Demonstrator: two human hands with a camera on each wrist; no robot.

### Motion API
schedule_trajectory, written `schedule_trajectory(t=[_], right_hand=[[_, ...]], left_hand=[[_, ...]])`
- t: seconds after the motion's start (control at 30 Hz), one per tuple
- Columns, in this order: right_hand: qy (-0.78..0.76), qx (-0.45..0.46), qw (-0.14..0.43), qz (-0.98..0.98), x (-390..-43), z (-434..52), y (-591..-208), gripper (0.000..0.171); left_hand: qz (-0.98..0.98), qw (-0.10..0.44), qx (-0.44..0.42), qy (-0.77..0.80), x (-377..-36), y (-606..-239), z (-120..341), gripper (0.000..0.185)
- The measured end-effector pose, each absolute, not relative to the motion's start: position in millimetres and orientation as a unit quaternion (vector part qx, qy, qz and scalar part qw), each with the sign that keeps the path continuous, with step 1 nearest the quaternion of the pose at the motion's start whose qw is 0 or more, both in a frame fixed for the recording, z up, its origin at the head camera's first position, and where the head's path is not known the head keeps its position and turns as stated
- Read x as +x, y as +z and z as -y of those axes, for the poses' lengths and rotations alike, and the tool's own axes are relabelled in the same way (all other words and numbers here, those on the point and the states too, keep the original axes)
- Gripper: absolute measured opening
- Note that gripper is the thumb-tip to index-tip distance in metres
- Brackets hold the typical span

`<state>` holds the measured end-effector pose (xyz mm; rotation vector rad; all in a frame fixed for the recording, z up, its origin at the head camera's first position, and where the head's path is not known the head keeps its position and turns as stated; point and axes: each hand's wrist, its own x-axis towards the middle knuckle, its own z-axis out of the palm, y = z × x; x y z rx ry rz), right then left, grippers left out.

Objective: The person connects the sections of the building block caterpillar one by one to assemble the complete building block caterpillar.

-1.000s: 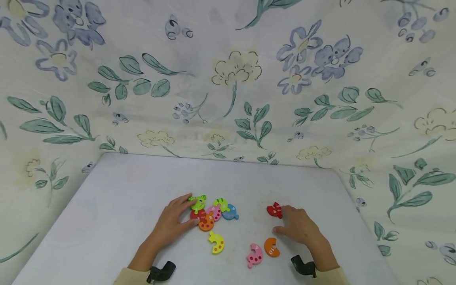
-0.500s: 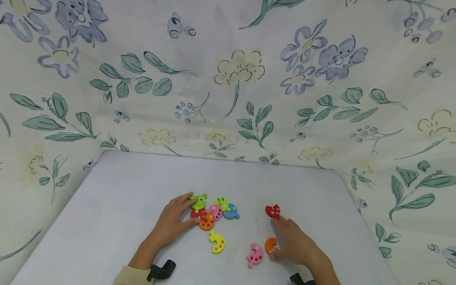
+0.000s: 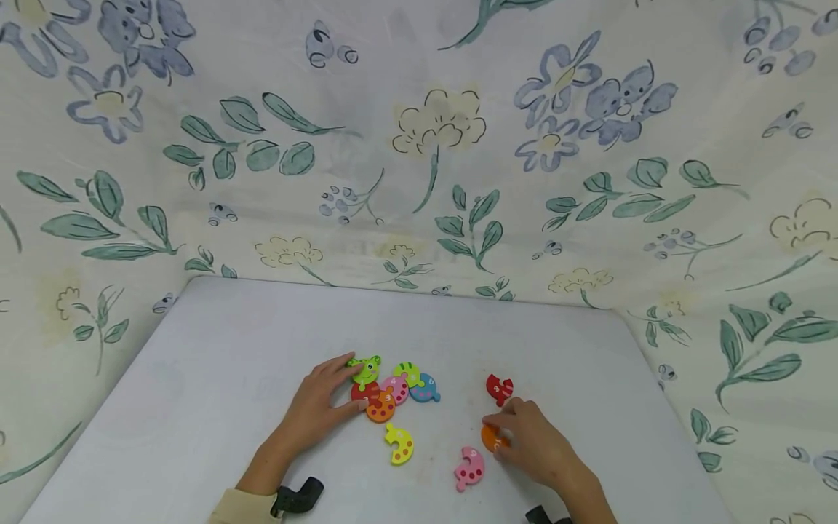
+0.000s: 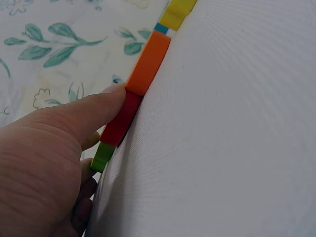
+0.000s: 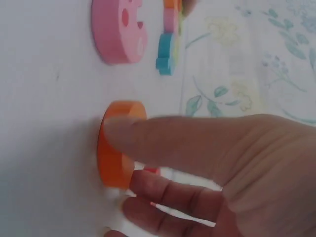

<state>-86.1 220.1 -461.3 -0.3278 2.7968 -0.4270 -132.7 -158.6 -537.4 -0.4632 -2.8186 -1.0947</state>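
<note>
Fingers of the right hand (image 3: 533, 440) curl over a small orange puzzle piece (image 3: 489, 437) lying flat on the white table (image 3: 229, 349), thumb along one edge and fingertips on the far edge, so the piece is pinched between them; the right wrist view shows the same orange disc (image 5: 116, 148) under the thumb. Just beside it toward the person lies a pink spotted piece (image 3: 468, 469), and a red piece (image 3: 499, 388) lies just beyond the hand, apart from it. The left hand (image 3: 318, 404) rests with fingers nearly straight against a joined cluster of pieces: a green frog-head piece (image 3: 364, 370), a red one, an orange one (image 3: 380, 409), then pink, green-yellow and blue (image 3: 425, 389). Its thumb tip presses the cluster's edge in the left wrist view. A yellow spotted piece (image 3: 398, 445) lies alone near the cluster, between the two hands
</note>
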Motion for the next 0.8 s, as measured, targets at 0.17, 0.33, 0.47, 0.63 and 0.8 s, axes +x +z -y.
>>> schedule_trajectory(t=[0.17,0.33,0.47,0.63,0.8], right_hand=[[-0.146,-0.132,0.148,-0.969,-87.5,-208.3,-464.6,0.045],[-0.167,-0.122,0.186,-0.96,-87.0,-194.2,-461.4,0.06],[-0.175,-0.117,0.218,-0.953,-80.5,-188.0,-456.3,0.067],[-0.142,-0.153,0.199,-0.958,-67.8,-178.1,-456.3,0.069],[-0.09,-0.169,0.139,-0.972,-67.2,-167.7,-461.3,0.057]], left_hand=[[0.921,0.041,-0.149,-0.357,-132.2,-537.4,159.5,0.066],[0.921,0.034,-0.148,-0.359,-132.5,-536.6,158.1,0.066],[0.922,0.032,-0.147,-0.358,-132.2,-537.1,157.3,0.066],[0.924,0.034,-0.149,-0.351,-132.4,-539.1,158.0,0.066],[0.922,0.033,-0.15,-0.354,-132.7,-539.5,158.1,0.068]])
